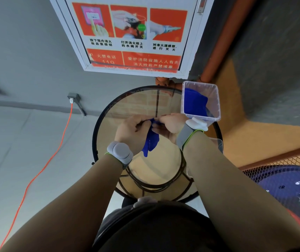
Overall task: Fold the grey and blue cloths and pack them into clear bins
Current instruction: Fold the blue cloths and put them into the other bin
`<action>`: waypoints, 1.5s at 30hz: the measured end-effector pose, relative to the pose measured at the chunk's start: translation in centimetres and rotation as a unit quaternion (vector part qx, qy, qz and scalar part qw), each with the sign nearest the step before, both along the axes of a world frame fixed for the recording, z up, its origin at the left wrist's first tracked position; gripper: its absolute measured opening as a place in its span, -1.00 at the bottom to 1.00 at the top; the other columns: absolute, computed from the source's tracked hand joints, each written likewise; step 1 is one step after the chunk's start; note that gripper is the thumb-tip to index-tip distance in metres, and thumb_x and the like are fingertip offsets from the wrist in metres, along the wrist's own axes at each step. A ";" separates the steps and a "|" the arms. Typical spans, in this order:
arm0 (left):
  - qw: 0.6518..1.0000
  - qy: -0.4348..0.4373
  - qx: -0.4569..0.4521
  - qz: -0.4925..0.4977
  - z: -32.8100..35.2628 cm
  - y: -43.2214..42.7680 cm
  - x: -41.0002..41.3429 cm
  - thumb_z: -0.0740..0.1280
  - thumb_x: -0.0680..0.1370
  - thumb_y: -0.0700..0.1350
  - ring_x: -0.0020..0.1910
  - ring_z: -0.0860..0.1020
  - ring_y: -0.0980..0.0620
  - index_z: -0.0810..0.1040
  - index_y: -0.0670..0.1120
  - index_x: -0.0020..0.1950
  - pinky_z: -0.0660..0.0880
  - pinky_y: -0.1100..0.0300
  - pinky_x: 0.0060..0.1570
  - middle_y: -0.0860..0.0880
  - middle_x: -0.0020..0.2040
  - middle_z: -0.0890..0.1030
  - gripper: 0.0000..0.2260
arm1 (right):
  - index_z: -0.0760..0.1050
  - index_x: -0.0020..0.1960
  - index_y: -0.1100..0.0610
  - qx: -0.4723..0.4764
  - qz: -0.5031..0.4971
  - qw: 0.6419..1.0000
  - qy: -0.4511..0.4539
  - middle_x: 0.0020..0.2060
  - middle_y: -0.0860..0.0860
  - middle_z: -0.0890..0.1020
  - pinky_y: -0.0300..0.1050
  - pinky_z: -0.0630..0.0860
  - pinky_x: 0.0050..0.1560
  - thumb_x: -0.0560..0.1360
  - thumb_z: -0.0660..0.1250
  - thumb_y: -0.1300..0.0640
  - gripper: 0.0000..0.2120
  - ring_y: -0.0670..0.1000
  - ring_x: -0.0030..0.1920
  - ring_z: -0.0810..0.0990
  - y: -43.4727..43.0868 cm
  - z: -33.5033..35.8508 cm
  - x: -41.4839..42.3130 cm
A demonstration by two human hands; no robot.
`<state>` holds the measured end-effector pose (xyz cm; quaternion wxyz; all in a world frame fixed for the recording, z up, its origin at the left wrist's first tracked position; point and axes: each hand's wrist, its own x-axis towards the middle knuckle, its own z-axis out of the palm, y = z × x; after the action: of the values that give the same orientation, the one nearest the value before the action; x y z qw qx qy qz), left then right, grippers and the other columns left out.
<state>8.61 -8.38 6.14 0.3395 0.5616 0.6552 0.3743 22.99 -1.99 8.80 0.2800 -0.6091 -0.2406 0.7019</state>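
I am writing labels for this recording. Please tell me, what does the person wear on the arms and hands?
Both hands are bare, no gloves and no visible sleeves. The left wrist carries a grey band with a rounded grey pod and a thin green edge. The right wrist has a grey strap, green-edged, with a white device.

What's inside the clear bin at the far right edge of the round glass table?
The clear bin holds blue cloth, bunched against its left side. Whether anything lies under that cloth cannot be seen; no grey cloth shows.
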 end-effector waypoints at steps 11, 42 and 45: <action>0.997 -0.068 -0.032 0.022 0.4 0.3 -0.7 0.46 0.55 -0.02 -0.10 0.64 0.30 0.66 0.27 0.02 0.54 0.45 -0.21 0.32 -0.09 0.68 -0.85 | 0.63 -0.08 0.23 -0.036 0.062 0.997 0.011 -0.29 0.07 0.72 -0.14 0.67 -0.13 0.64 0.31 0.22 -0.82 0.00 -0.27 0.66 0.1 0.0 1.3; 0.997 -0.019 0.040 0.062 4.3 1.6 -7.3 0.35 0.62 -0.15 0.04 0.62 0.26 0.69 0.23 0.04 0.53 0.34 -0.04 0.26 -0.01 0.69 -0.75 | 0.56 0.02 -0.09 0.322 0.333 0.847 -0.262 -0.11 -0.09 0.66 -0.31 0.54 -0.26 0.39 0.61 -0.11 -0.69 -0.04 -0.10 0.66 -0.6 -2.0 3.6; 0.994 -0.001 0.069 0.081 4.2 1.4 -6.8 0.30 0.62 -0.22 -0.03 0.63 0.27 0.69 0.18 0.05 0.49 0.48 -0.20 0.22 -0.02 0.70 -0.70 | 0.57 0.03 -0.04 0.343 0.347 0.821 -0.296 -0.14 -0.10 0.66 -0.09 0.63 -0.12 0.42 0.57 -0.11 -0.71 -0.01 -0.11 0.66 -0.2 -2.2 3.7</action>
<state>1.78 -7.03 10.37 0.2694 0.5286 0.6705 0.4456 26.73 -2.18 6.57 0.1240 -0.5287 -0.7322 0.4111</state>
